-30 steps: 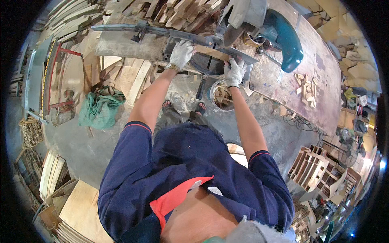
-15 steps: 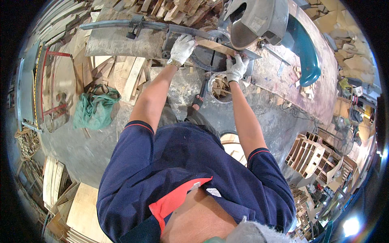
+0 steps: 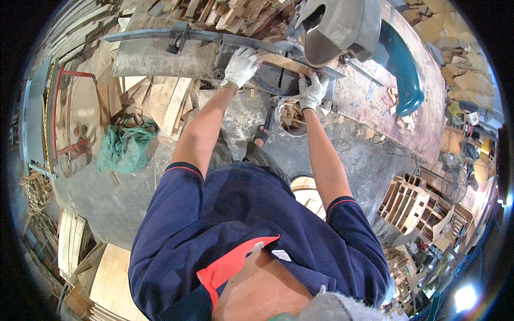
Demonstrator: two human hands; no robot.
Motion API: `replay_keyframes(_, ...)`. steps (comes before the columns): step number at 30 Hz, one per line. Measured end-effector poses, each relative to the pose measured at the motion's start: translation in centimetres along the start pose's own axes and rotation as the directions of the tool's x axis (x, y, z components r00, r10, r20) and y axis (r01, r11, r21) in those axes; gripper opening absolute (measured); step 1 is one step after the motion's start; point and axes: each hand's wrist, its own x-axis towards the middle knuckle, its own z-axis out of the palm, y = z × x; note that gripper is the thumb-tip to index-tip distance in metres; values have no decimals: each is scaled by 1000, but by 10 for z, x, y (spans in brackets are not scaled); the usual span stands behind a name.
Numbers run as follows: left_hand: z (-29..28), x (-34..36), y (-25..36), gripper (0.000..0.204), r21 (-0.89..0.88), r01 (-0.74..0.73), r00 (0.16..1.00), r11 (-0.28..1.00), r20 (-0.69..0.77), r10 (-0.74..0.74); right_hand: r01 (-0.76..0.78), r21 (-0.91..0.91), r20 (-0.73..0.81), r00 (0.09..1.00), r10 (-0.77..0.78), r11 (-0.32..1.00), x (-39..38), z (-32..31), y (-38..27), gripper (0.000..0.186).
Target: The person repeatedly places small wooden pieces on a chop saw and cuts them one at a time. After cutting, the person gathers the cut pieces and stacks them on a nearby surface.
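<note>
A short strip of pale wood (image 3: 284, 62) lies against the metal fence (image 3: 243, 40) of a mitre saw, over its round slotted base (image 3: 274, 80). My left hand (image 3: 241, 67), in a white knit glove with fingertips bare, grips the strip's left end. At the right end, my right hand (image 3: 314, 90), gloved likewise, has its fingers closed on the wood by the fence. Just above that hand hangs the saw's grey blade guard (image 3: 340, 32), with a teal curved saw housing (image 3: 401, 72) to its right. The blade itself is hidden.
A clamp-like stop (image 3: 178, 37) sits on the long rail at left. Below the saw stands a round bin (image 3: 292, 116) of offcuts. A green cloth bag (image 3: 127, 143) and loose boards (image 3: 174, 104) lie at left. Cables (image 3: 383, 143) run on the floor at right.
</note>
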Motion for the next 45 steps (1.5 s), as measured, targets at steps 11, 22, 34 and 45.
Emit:
replay_keyframes(11,4,5,4,22,29,40,997,999,57,-42,-241,447,-162,925,343,862,40,-101,-19,15)
replay_keyframes(22,7,7,1,25,72,-20,1000,997,24,18,374,-714,480,877,25,591,213,-284,-275,45)
replay_keyframes(34,12,0,2,20,19,25,999,1000,24,-25,-427,-120,256,859,443,896,1,-203,-183,33)
replay_keyframes(45,14,3,-4,30,73,-52,998,996,-18,54,82,-317,505,858,94,945,172,-273,-277,20)
